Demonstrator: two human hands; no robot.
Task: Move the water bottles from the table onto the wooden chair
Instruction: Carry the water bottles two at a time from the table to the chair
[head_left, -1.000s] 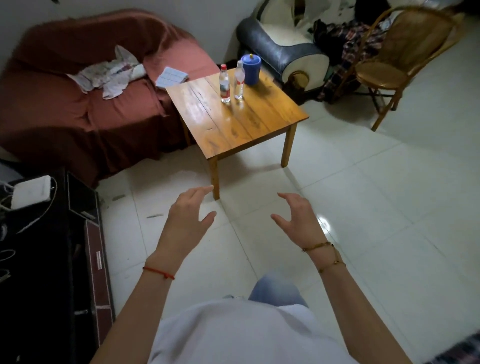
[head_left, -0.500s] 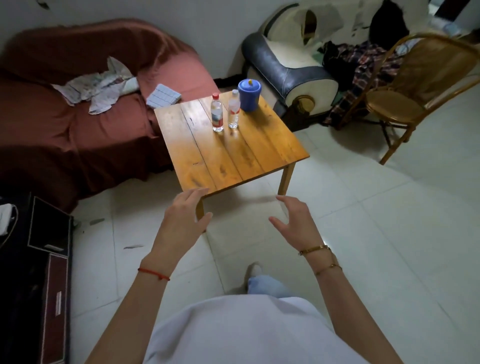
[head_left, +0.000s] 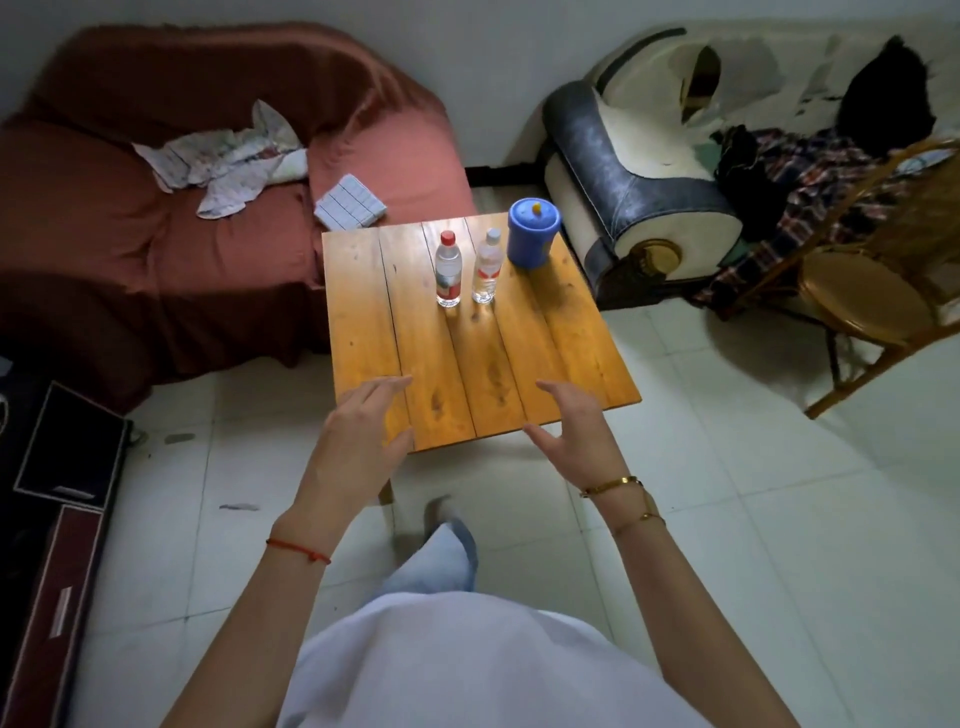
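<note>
Both bottles stand upright toward the far side of the table (head_left: 561, 364), the red-capped bottle (head_left: 448, 270) on the left and the white-capped bottle (head_left: 487, 267) just beside it, with only a narrow gap between them. A blue lidded tub (head_left: 533, 234) sits close behind the white-capped one. My left hand (head_left: 358, 447) hovers over the near edge, fingers spread and loosely bent, holding nothing. My right hand (head_left: 576, 436) is the same, open and empty, over the near right part of the tabletop.

Here's the worry: those bottles are tall, narrow and packed tight. If I go for both at once, a knuckle could clip the neighbour and tip it, or nudge the tub toward the far edge. I'd say one bottle per hand, coming in from the outer sides, is safest. They look full or nearly so, so I judge a loose grasp could let one slip on the carry.

The wooden chair (head_left: 872, 306) is off to the right, well apart from the table, and cut off by the frame edge, so I can't see its whole seat or back. Plaid clothes (head_left: 810, 176) are heaped on the armchair behind it; whether any spill onto the seat I can't tell. The bottle labels are too small to read, and the table's legs are mostly hidden.
</note>
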